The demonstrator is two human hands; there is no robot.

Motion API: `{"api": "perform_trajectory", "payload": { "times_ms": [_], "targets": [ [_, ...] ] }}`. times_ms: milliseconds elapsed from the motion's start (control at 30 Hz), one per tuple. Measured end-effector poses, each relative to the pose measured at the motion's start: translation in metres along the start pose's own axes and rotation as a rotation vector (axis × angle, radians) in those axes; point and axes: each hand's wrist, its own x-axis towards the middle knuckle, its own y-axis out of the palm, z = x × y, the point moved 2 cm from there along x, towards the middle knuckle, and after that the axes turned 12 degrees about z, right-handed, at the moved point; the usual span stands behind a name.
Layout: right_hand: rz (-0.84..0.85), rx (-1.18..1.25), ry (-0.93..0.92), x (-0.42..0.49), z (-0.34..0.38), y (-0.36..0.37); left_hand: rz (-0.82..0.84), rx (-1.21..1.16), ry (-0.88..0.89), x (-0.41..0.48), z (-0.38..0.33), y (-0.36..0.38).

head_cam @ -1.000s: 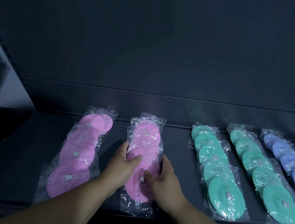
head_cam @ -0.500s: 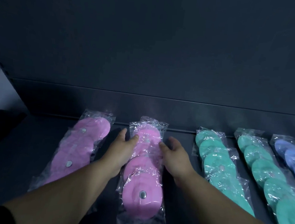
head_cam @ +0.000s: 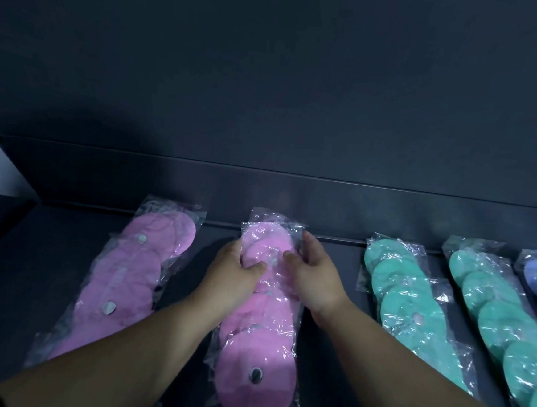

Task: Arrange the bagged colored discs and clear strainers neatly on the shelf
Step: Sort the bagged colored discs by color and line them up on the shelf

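Both hands grasp the far end of the middle pink disc row: the left hand clasps its left edge, thumb on top; the right hand clasps its right edge, fingers curled over the bag. This row lies lengthwise on the shelf, its far end at the rear ledge just beyond the grip. To square it, press evenly from both sides, keeping the row parallel to the left pink row and the teal row either side of the grip. Avoid crumpling the film. No strainers are in view.
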Motion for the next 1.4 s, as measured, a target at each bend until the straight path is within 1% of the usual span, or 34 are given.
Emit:
{"api": "perform_trajectory", "payload": {
  "times_ms": [67, 100, 167, 233, 300, 400, 567, 667, 767, 833, 867, 933, 1000, 1100, 1200, 1400],
  "targets": [
    [-0.038, -0.335, -0.021, 0.001, 0.001, -0.001, -0.044, 0.283, -0.011, 0.000, -0.005, -0.002],
    [-0.047, -0.461, -0.034, -0.001, 0.003, 0.000, -0.074, 0.338, 0.002, -0.003, -0.009, -0.004],
    [-0.032, -0.586, -0.094, -0.005, 0.003, 0.002, -0.075, 0.401, 0.065, -0.005, -0.013, -0.004],
    [0.008, -0.610, -0.117, -0.006, 0.000, 0.003, -0.014, 0.445, 0.083, -0.005, -0.013, -0.002],
    [0.032, -0.610, -0.135, -0.005, -0.002, 0.005, 0.041, 0.461, 0.060, -0.006, -0.013, -0.001],
    [0.058, -0.626, -0.144, -0.005, -0.003, 0.006, 0.048, 0.463, 0.041, -0.005, -0.011, -0.004],
    [0.182, -0.622, -0.042, 0.000, -0.004, 0.010, 0.065, 0.471, 0.039, -0.001, -0.010, -0.008],
    [0.174, -0.528, -0.032, 0.000, -0.003, 0.009, 0.065, 0.403, 0.042, -0.002, -0.008, -0.012],
    [0.023, -0.353, -0.063, -0.011, -0.004, 0.002, -0.046, 0.313, 0.056, -0.011, -0.004, -0.017],
    [-0.068, -0.346, -0.054, -0.024, -0.007, -0.003, -0.116, 0.216, 0.006, -0.022, 0.003, -0.018],
    [-0.078, -0.352, -0.035, -0.030, -0.009, -0.004, -0.122, 0.148, -0.031, -0.027, 0.009, -0.017],
    [-0.046, -0.339, -0.009, -0.040, -0.014, 0.001, -0.075, 0.005, -0.060, -0.038, 0.017, -0.010],
    [0.028, -0.292, 0.007, -0.047, -0.013, 0.010, -0.031, -0.115, -0.057, -0.042, 0.021, -0.001],
    [0.118, -0.230, 0.040, -0.048, -0.007, 0.022, -0.011, -0.248, -0.038, -0.045, 0.019, 0.008],
    [0.101, -0.235, 0.034, -0.049, -0.005, 0.021, -0.003, -0.274, -0.022, -0.048, 0.020, 0.006],
    [-0.036, -0.288, 0.077, -0.091, -0.018, 0.014, 0.005, -0.242, -0.038, -0.068, 0.032, -0.002]
  ]
}}
